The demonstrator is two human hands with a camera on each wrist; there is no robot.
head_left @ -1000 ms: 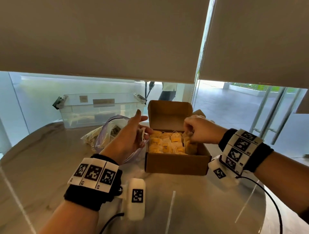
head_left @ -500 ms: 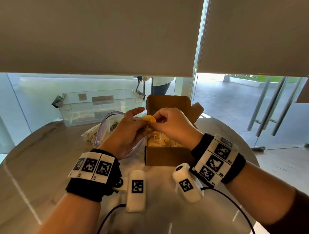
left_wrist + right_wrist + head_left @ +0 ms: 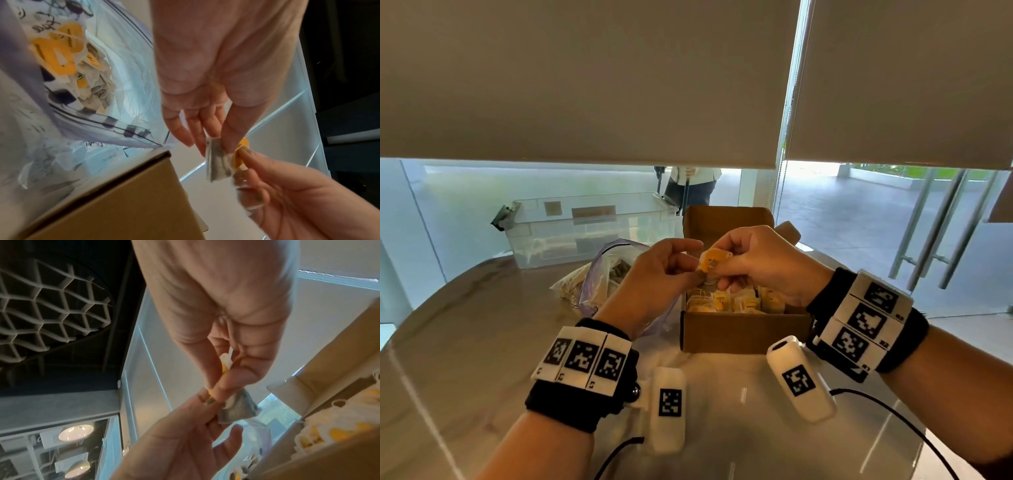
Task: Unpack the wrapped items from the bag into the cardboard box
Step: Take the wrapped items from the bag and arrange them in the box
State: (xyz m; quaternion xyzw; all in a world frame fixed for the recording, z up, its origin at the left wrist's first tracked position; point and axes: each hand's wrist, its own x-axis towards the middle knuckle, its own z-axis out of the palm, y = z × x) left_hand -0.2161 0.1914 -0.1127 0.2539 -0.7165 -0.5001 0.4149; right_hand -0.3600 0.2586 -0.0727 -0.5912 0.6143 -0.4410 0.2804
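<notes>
Hands meet above the near-left corner of the cardboard box [image 3: 743, 330], both pinching one wrapped item [image 3: 713, 260]: a small tea-bag-like sachet with a yellow tag. The left hand [image 3: 659, 274] nips the grey pouch end between thumb and fingertips, its other fingers loosely spread; the right hand [image 3: 763, 263] is curled, thumb and forefinger closed on the yellow tag. The sachet hangs in the air between them, over the box and touching nothing else.

The box sits open on the pale round table [image 3: 465, 342], its lid flap standing up at the back. Inside lies a packed layer of more sachets [image 3: 736, 303], cream wrappers with yellow tags, filling most of the floor I can see. Just left of the box, touching its side, slumps a clear zip-top bag [image 3: 599, 277] with its mouth open toward the hands; a jumble of the same wrapped pieces is inside. Behind the bag stands a clear plastic storage bin [image 3: 589, 226] with latch handles; its contents are too faint to make out.

From the left wrist, the sachet [image 3: 219, 160] shows its grey, crinkled pouch with the yellow tag edge-on, and the bag [image 3: 115, 91] reveals large yellow tags and black handwriting on its film, none of which the head view resolves. From the right wrist, the pouch [image 3: 238, 408] looks triangular, and the box's inner corner [image 3: 287, 391] appears with tagged sachets [image 3: 337, 433] heaped against it.
</notes>
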